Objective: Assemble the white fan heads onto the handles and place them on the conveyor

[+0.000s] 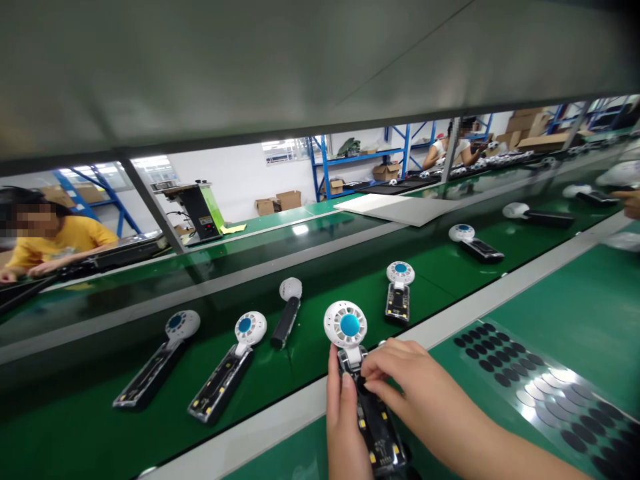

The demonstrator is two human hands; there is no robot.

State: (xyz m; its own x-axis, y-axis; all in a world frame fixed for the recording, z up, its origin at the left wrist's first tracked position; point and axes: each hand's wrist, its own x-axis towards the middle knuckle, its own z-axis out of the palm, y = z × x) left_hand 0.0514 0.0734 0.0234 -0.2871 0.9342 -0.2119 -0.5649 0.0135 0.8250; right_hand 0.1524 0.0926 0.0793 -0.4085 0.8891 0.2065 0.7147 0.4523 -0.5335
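A handheld fan (345, 325) with a white round head, a blue centre disc and a clear-cased body showing a black circuit board is held over the near edge of the conveyor belt. My left hand (344, 430) grips its body from the left side, the thumb lying along the front. My right hand (407, 373) comes in from the right, thumb and forefinger pinched together against the upper body just below the neck. Whatever may be between those fingertips is hidden. Right of my forearm lies a clear sheet of black round stickers (531, 360) on the green tabletop.
Several similar fans, such as this one (227, 373) and another (399, 293), lie along the green belt (320, 283). Beyond it are a white board (395, 208) and a black machine (203, 210). People sit across the line; another person's hand (631, 202) shows at far right.
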